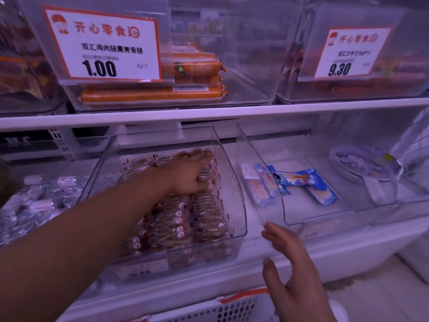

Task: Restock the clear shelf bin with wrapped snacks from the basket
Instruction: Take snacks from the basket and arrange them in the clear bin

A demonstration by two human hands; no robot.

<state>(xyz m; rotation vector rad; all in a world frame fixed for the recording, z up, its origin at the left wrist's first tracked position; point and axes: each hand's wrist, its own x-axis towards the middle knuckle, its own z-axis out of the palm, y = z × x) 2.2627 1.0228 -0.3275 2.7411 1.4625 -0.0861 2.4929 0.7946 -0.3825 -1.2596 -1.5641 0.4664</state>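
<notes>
— Grip? Room around it?

— Left hand [190,175] deep in the bin [234,182], palm down, fingers laid flat and pressing on the snacks [204,212]; nothing clenched, nothing pinched. Right of the fingertips, touching or nearly touching the bin's clear side wall; beyond them, open room up to the bin's back wall; above, bare air under the shelf edge [209,112].

— Other hand?

— Right hand [290,259] low and right of the pressing hand, outside the bin's front corner; fingers spread and relaxed, holding nothing; just beside the front edge of the next bin [260,182], touching or not, cannot tell.

— Contents?

— Under and toward the wrist from the pressing palm: snacks in tight rows, filling the bin nearly to its front lip. Right of that, across a narrow gap: next bin with a few blue packets [308,184], mostly bare floor. Up above the grip: sausages [153,95] stacked behind a price card [104,43]. Down below the right hand: basket [232,307], only its white mesh rim and orange trim in view.
</notes>
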